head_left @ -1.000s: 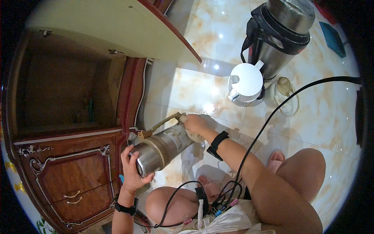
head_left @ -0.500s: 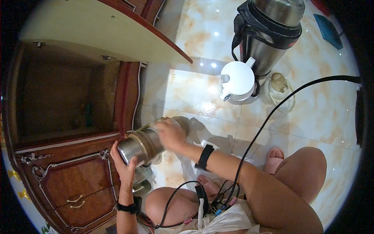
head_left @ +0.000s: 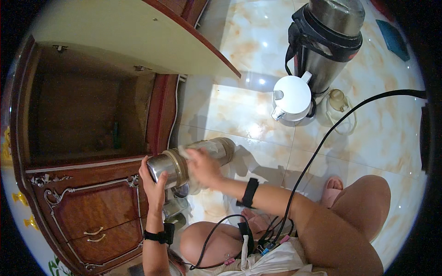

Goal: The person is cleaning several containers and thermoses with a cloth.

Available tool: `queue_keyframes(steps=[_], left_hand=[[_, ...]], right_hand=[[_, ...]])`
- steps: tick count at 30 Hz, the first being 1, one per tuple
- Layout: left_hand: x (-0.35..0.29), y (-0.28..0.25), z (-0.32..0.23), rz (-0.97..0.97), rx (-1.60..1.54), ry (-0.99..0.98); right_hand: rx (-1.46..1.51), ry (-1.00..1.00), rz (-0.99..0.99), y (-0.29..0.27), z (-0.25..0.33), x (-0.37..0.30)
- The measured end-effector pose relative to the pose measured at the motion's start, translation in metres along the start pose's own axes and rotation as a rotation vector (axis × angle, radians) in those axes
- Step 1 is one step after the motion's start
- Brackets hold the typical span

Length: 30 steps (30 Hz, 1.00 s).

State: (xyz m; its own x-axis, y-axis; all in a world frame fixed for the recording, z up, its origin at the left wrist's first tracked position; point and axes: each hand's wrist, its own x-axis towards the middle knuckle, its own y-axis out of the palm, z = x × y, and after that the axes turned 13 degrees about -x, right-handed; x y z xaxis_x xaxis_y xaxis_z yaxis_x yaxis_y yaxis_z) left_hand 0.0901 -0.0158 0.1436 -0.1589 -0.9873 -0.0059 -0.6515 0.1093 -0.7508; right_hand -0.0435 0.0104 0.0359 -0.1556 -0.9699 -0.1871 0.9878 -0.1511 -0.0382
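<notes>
A steel thermos flask [head_left: 214,148] with tan bands lies tilted in front of the open cabinet. My left hand [head_left: 154,186] grips its shiny cap end, thumb on the near side and fingers on the far side. Over the flask's middle is my right hand [head_left: 206,169], slightly blurred, with its fingers closed on what looks like a pale cloth [head_left: 195,185] pressed to the flask. Most of that cloth is hidden under the hand.
A large steel thermos [head_left: 324,69] with a black strap stands at the far right beside a white kettle [head_left: 292,99] and a small lidded jug [head_left: 337,103]. The wooden cabinet's door [head_left: 184,41] hangs open. A black cable [head_left: 317,142] crosses on the right. Glass containers [head_left: 175,209] sit below the flask.
My right hand has shifted along the flask toward its cap end. The whole view has moved slightly, so everything sits a little further right. The left hand keeps its hold.
</notes>
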Motion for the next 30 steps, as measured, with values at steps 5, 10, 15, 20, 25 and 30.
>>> queue_keyframes(steps=[5, 10, 15, 20, 25, 30], left_hand=[[0.001, -0.001, 0.013, -0.089, -0.032, -0.040], [0.003, -0.004, 0.023, -0.133, -0.212, -0.207], [-0.005, -0.007, 0.031, -0.202, -0.227, -0.254], [0.011, -0.001, 0.021, -0.187, -0.146, -0.273], [0.029, 0.000, -0.002, -0.185, -0.016, -0.427], [0.031, 0.002, -0.029, -0.072, 0.041, -0.464]], right_hand=[[-0.262, -0.451, -0.194, 0.017, 0.031, -0.014], [-0.207, -0.073, -0.148, 0.011, -0.031, 0.017], [-0.452, 0.163, -0.182, -0.012, -0.102, 0.035], [-0.487, 0.273, -0.166, -0.001, -0.073, 0.031], [-0.160, -0.121, -0.118, 0.030, 0.010, -0.001], [-0.260, -0.290, -0.260, 0.021, 0.011, -0.001]])
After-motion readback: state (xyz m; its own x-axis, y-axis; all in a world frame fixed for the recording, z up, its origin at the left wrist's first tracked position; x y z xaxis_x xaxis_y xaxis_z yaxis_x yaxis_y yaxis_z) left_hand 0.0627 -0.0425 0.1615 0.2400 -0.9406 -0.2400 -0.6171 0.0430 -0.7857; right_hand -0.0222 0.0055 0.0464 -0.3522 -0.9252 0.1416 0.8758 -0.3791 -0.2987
